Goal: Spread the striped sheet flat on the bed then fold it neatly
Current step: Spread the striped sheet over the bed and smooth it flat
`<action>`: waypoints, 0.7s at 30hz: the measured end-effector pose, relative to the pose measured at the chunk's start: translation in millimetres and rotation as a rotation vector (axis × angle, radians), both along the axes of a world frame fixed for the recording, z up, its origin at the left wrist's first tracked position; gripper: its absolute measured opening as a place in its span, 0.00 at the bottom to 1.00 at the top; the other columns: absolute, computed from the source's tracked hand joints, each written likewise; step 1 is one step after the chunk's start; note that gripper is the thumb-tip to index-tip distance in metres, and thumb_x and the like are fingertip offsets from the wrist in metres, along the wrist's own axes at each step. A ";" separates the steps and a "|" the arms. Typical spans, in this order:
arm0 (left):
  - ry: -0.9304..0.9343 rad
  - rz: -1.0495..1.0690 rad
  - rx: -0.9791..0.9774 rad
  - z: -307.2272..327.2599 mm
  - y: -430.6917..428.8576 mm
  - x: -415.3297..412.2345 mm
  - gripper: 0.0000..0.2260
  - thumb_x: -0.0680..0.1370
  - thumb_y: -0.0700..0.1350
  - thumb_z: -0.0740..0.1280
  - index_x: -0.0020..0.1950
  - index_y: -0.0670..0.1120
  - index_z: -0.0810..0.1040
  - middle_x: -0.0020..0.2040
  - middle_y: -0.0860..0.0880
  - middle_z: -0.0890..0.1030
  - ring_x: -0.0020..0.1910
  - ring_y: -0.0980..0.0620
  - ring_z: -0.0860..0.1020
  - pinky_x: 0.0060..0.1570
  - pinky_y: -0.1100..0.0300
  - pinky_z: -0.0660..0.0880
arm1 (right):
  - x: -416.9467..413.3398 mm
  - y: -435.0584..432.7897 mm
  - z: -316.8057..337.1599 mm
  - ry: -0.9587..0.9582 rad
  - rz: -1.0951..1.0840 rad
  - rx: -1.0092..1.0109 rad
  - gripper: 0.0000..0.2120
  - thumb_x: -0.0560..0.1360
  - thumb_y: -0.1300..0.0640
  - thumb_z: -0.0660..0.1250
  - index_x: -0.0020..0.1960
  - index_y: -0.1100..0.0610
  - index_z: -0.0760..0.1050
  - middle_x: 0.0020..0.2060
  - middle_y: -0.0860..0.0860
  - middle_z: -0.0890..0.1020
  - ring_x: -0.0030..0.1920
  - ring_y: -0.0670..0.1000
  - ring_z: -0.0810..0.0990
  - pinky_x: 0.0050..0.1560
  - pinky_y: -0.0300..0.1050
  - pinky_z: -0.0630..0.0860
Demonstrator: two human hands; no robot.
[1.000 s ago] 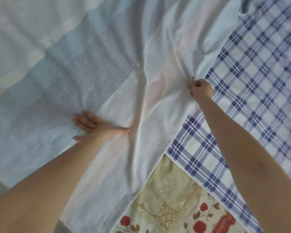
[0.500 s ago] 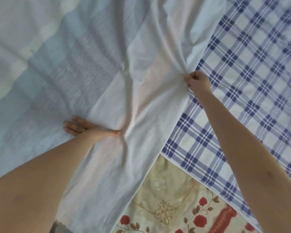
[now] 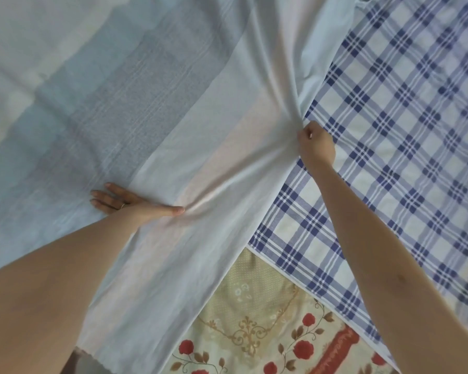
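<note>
The striped sheet [image 3: 152, 109] lies across the left and centre of the view, pale with broad grey-blue bands, and covers most of the bed there. Its right edge runs diagonally from the top down to the lower middle, where it overlaps a blue-and-white checked cloth [image 3: 389, 130] that fills the right side. The right hand [image 3: 315, 145] is closed in a fist on that edge, pinching a bunch of the fabric so that taut folds fan from the grip toward the top and toward the left. The left hand [image 3: 125, 202] lies flat and open on the sheet, fingers spread and the thumb pointing right into a small pucker of cloth. Below the two cloths, a cream floral cover [image 3: 254, 319] with red roses shows uncovered at the bottom edge.
</note>
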State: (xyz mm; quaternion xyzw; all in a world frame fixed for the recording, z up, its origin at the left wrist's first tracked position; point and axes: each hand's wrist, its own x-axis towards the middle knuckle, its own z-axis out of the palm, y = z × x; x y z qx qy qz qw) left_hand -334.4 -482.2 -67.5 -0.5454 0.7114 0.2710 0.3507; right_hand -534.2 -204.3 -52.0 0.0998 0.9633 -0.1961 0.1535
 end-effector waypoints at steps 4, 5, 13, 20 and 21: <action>-0.014 -0.030 0.008 -1.5 -1.9 -0.3 0.79 0.38 0.71 0.70 0.74 0.40 0.30 0.74 0.37 0.31 0.74 0.40 0.32 0.70 0.38 0.37 | 0.1 -6.2 -4.7 -0.124 -0.295 -0.381 0.11 0.77 0.60 0.60 0.36 0.53 0.68 0.30 0.48 0.72 0.29 0.46 0.69 0.30 0.38 0.68; -0.007 -0.029 0.015 -1.6 -1.3 0.8 0.79 0.37 0.71 0.68 0.74 0.40 0.30 0.74 0.37 0.32 0.74 0.40 0.32 0.70 0.37 0.37 | -1.7 -6.1 -4.0 -0.125 -0.390 -0.455 0.11 0.76 0.62 0.59 0.36 0.53 0.67 0.28 0.47 0.71 0.28 0.47 0.67 0.28 0.37 0.67; 0.027 -0.019 0.005 -3.4 0.4 1.8 0.79 0.36 0.70 0.67 0.74 0.40 0.30 0.74 0.37 0.32 0.74 0.40 0.32 0.69 0.37 0.36 | -13.4 -12.1 -11.7 -0.060 -0.291 -0.380 0.07 0.79 0.57 0.62 0.55 0.54 0.74 0.44 0.48 0.79 0.38 0.47 0.75 0.32 0.36 0.71; 0.031 -0.015 -0.006 -6.6 0.2 1.7 0.79 0.36 0.70 0.68 0.74 0.41 0.29 0.74 0.37 0.31 0.73 0.41 0.31 0.70 0.39 0.35 | -27.1 -42.9 -29.3 -0.050 -0.288 -0.039 0.12 0.78 0.50 0.64 0.54 0.58 0.76 0.47 0.52 0.80 0.42 0.53 0.79 0.35 0.42 0.68; 0.021 -0.012 -0.001 -6.9 0.3 1.9 0.79 0.35 0.70 0.68 0.74 0.41 0.29 0.74 0.38 0.30 0.73 0.41 0.30 0.70 0.39 0.35 | -29.9 -43.1 -29.0 -0.062 -0.313 -0.069 0.10 0.78 0.52 0.64 0.52 0.58 0.77 0.44 0.52 0.80 0.42 0.53 0.79 0.34 0.42 0.69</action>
